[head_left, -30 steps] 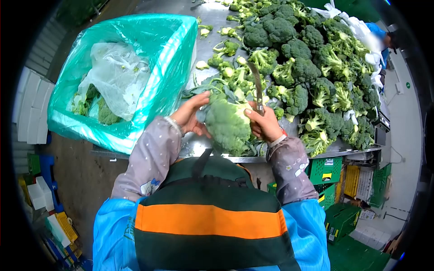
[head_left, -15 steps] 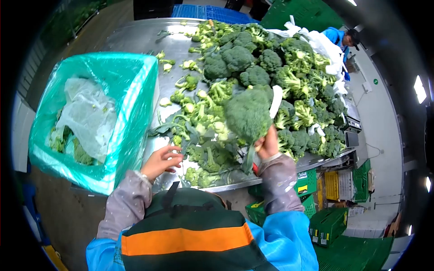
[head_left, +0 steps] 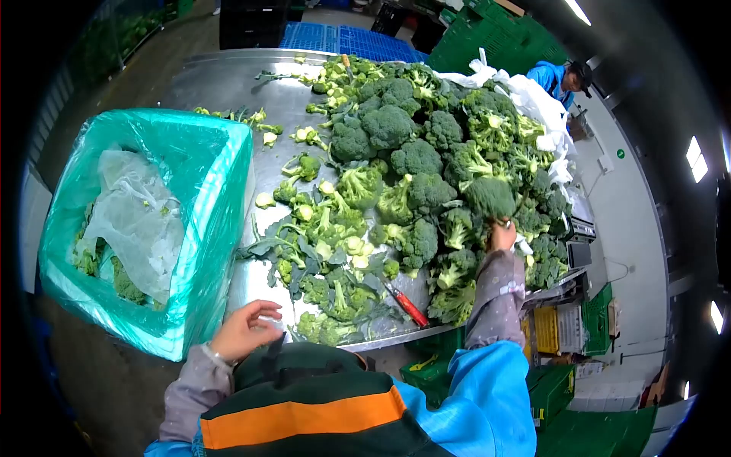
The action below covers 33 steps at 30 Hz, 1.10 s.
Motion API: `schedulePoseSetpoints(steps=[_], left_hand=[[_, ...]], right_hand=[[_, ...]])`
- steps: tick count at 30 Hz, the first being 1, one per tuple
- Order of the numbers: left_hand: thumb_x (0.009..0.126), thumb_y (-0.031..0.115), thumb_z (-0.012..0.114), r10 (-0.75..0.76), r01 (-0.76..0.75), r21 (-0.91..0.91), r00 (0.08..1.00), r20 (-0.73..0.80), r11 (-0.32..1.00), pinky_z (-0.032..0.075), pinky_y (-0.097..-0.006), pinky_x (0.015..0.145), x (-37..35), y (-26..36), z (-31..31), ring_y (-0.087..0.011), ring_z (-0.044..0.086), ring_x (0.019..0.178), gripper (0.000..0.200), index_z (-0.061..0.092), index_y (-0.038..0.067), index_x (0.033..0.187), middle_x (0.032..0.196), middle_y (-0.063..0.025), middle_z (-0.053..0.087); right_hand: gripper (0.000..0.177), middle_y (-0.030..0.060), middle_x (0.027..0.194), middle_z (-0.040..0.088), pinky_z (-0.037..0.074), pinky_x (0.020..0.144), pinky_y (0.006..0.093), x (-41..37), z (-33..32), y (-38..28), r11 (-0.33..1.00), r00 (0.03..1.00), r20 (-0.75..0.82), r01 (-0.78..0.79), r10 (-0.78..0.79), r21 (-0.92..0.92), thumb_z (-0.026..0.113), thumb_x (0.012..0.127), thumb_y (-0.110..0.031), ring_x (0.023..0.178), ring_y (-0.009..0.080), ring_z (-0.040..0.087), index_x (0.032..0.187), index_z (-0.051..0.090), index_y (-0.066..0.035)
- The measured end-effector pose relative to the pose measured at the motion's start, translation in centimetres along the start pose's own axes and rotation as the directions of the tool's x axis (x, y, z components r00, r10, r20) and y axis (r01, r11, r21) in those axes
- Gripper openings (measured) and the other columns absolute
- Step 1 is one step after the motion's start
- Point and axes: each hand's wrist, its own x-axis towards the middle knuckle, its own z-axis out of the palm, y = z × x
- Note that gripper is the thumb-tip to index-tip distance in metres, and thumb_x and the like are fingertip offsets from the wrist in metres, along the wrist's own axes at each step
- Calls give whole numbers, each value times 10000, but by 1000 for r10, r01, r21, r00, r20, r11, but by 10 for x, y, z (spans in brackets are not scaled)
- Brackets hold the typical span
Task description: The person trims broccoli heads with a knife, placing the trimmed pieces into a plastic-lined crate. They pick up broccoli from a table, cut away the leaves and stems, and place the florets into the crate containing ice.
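My right hand (head_left: 502,236) reaches into the right side of the broccoli pile (head_left: 419,156), its fingers closed around the stem of a broccoli head (head_left: 489,198). The green crown points away from me. Close to the table's front edge, my left hand (head_left: 247,329) hovers with fingers loosely curved and nothing in them. It is nearest to the green-lined crate (head_left: 217,228) on the left. A red-handled knife (head_left: 410,307) lies among trimmed stalks and leaves (head_left: 335,293) between my hands.
Inside the lined crate a crumpled whitish plastic sheet (head_left: 137,228) partly covers some broccoli. The metal table (head_left: 217,76) bears the pile. White plastic (head_left: 541,107) edges its far right, near a person in blue (head_left: 552,80). Green crates (head_left: 552,388) stand lower right.
My right hand has moved right and away from me, from above the trimmings to the pile, gripping broccoli in both frames. My left hand has drawn back slightly. The knife now shows fully.
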Motion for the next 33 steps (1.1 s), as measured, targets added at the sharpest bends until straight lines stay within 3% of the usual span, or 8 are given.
schedulePoseSetpoints(steps=[3, 7, 9, 13, 19, 24, 28, 33], left_hand=[[772, 16, 674, -51, 50, 10, 988, 146, 999, 465, -255, 808, -38, 41, -4, -122, 543, 991, 523, 450, 39, 1245, 1175, -67, 520], [766, 25, 693, 18, -50, 81, 935, 353, 995, 431, -253, 868, -89, 89, -39, -140, 518, 1052, 653, 363, 40, 1329, 1249, -68, 484], [761, 30, 698, 55, -90, 96, 948, 315, 991, 434, -278, 889, -110, 115, -68, -151, 533, 1059, 655, 366, 37, 1326, 1247, -73, 487], [798, 171, 682, 196, -78, 490, 961, -195, 868, 442, -309, 897, -129, 131, -171, -163, 530, 1054, 495, 490, 49, 1237, 1174, -80, 549], [619, 336, 757, -78, 875, 442, 463, -883, 196, 409, -376, 921, -109, 102, -328, -285, 525, 1064, 661, 495, 60, 1160, 1163, -168, 531], [768, 244, 706, 109, -20, 193, 879, -464, 981, 284, -364, 1041, -45, 55, -357, -217, 305, 1287, 954, 43, 110, 1441, 1435, -157, 244], [799, 164, 662, 266, -249, -95, 911, 314, 964, 329, -360, 1030, -73, 210, -246, -233, 357, 1278, 865, 88, 201, 1445, 1435, -144, 272], [754, 168, 653, -6, 402, 655, 855, -519, 640, 521, -300, 671, -101, 168, -432, -155, 631, 730, 232, 663, 58, 958, 873, -86, 673]], right_hand=[[328, 85, 902, 594, 461, 707, 326, 7, -13, 15, 978, 986, -140, 65, -93, -198, 710, 657, -37, 771, 181, 555, 952, 569, -68], [450, 134, 1032, 594, 453, 821, 353, 10, -20, -14, 917, 992, 109, 15, -64, 398, 716, 687, -88, 901, 238, 561, 1113, 570, -77], [509, 128, 1064, 605, 476, 783, 366, 38, -13, 26, 869, 960, 64, 273, -271, -414, 700, 741, -175, 905, 233, 576, 1215, 537, -87], [410, 108, 970, 622, 462, 796, 320, -14, -22, -60, 994, 998, 16, -58, 57, 92, 656, 786, -108, 827, 194, 573, 1181, 547, -80], [505, 166, 1016, 618, 468, 786, 339, -103, -63, -130, 881, 979, -165, 26, -118, -472, 655, 796, -95, 867, 258, 582, 1248, 461, 20], [675, 214, 1094, 580, 460, 847, 379, -155, -83, -122, 896, 964, -33, 231, -262, -379, 679, 782, -184, 943, 314, 574, 1335, 345, 15], [720, 215, 1005, 602, 461, 783, 416, -172, -116, -63, 848, 980, 89, 199, -178, -491, 692, 757, -260, 869, 310, 576, 1333, 354, 9], [609, 194, 963, 617, 461, 766, 413, -217, -137, -41, 892, 997, 75, 42, -9, -451, 689, 754, -254, 823, 286, 576, 1237, 435, 18]])
